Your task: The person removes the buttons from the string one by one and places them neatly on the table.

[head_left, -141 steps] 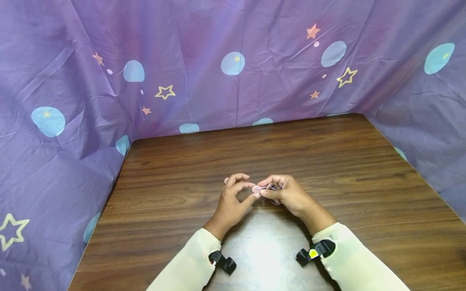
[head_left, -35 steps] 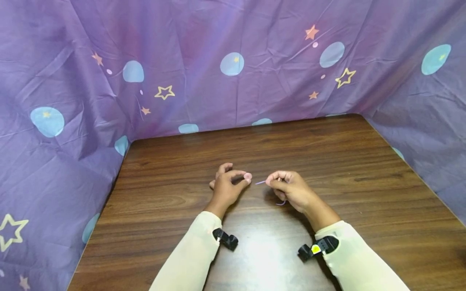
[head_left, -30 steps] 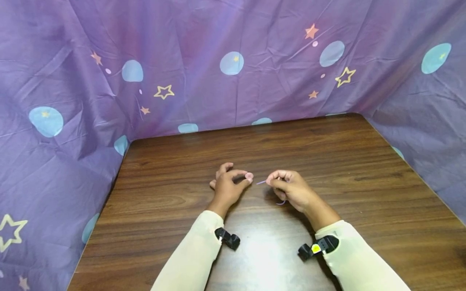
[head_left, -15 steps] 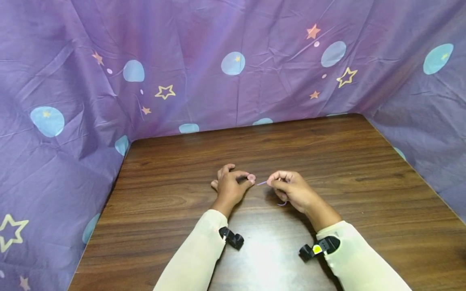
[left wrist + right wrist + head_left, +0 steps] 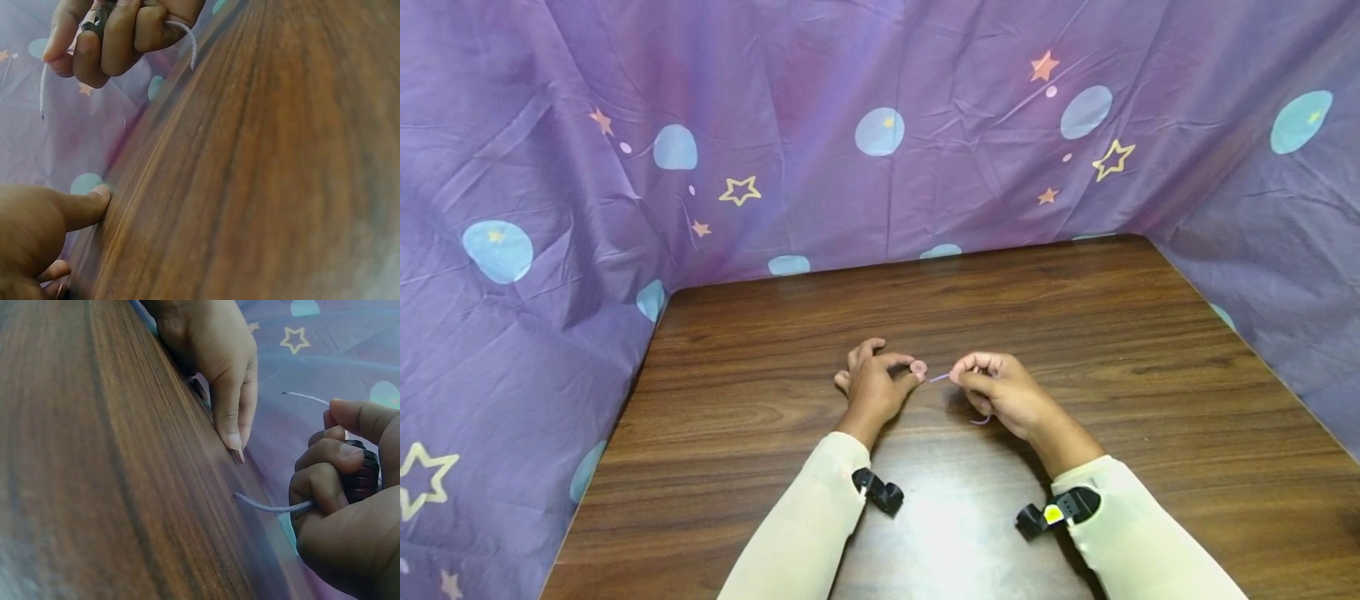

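Note:
Between thumb and index finger, my left hand [image 5: 872, 387] pinches a round pink button [image 5: 918, 367], its face turned up in the head view. In the right wrist view the same button [image 5: 239, 455] shows edge-on at the fingertips. My right hand [image 5: 1003, 390] pinches a thin lilac cord [image 5: 940, 377] near one end, and that end points at the button with a small gap between them. The cord's other end [image 5: 269, 506] hangs out below the curled fingers. A stack of dark discs [image 5: 361, 472] is held within the right palm, partly hidden by the fingers.
Both hands are above a brown wood-grain table [image 5: 760, 333]. A purple curtain [image 5: 820, 100] with stars and blue spots encloses its back and sides. Black wrist cameras [image 5: 880, 493] are strapped over the pale sleeves [image 5: 805, 517].
Earliest, both hands met at the button; since then they have drawn apart, leaving button and cord separate. Over the last second the left hand has shifted slightly right, bringing the button nearer the cord tip.

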### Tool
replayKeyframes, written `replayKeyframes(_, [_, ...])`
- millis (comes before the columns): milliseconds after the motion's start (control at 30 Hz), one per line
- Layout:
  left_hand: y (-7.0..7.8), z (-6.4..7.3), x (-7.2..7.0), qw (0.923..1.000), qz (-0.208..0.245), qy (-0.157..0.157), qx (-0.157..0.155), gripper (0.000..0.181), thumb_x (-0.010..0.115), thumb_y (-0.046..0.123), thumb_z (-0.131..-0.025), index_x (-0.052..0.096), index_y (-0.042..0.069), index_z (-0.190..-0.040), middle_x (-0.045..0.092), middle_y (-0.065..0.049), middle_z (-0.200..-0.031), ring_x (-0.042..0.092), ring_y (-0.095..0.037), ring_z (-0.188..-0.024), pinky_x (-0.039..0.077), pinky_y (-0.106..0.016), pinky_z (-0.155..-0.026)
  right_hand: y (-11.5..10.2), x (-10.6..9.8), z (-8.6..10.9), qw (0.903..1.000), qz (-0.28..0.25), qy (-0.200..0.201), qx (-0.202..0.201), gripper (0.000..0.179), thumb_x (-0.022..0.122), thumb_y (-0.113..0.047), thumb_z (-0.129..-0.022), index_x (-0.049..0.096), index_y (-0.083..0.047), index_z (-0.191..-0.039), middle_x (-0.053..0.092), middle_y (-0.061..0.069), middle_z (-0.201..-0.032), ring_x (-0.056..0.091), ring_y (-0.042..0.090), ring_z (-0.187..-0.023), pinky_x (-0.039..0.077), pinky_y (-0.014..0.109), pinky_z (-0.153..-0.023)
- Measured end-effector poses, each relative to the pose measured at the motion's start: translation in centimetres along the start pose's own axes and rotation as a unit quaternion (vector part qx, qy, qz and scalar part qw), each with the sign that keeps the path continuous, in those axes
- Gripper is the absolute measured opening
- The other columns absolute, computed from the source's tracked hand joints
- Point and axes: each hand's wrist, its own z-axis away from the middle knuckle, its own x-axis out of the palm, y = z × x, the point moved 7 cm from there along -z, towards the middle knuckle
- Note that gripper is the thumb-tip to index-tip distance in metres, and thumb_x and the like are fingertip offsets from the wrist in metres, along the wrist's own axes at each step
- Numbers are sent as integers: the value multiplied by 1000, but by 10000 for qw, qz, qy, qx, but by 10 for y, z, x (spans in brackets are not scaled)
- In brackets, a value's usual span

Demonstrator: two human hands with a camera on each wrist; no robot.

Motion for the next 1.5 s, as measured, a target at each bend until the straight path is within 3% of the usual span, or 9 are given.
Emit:
replayKeyframes(1033, [1, 0, 0, 9999, -138, -21, -31, 31, 89, 45, -89, 87, 30, -115, 60, -8, -157, 49, -35, -144, 31, -61, -102, -1, 0, 0, 9999, -111, 60, 33, 21, 62, -2, -104, 70, -17, -93, 51, -8, -65, 43, 4, -53, 35, 19, -51])
replayKeyframes(1233, [1, 0, 0, 9999, -153, -24, -36, 31, 88, 44, -89, 87, 29, -116, 59, -8, -157, 48, -35, -146, 31, -61, -103, -1, 0, -1, 9988, -497, -48, -10, 17, 61, 1, -103, 70, -13, -103, 55, -9, -72, 44, 3, -54, 36, 18, -52])
replayKeyframes(1500, [1, -1, 1, 9999, -92, -46, -19, 31, 89, 43, -89, 87, 28, -116, 59, -9, -158, 48, -36, -146, 30, -62, -104, -4, 2, 2, 9934, -1105, -306, 49, 24, 49, 5, -102, 62, -10, -115, 67, -7, -85, 48, 6, -60, 35, 17, -54])
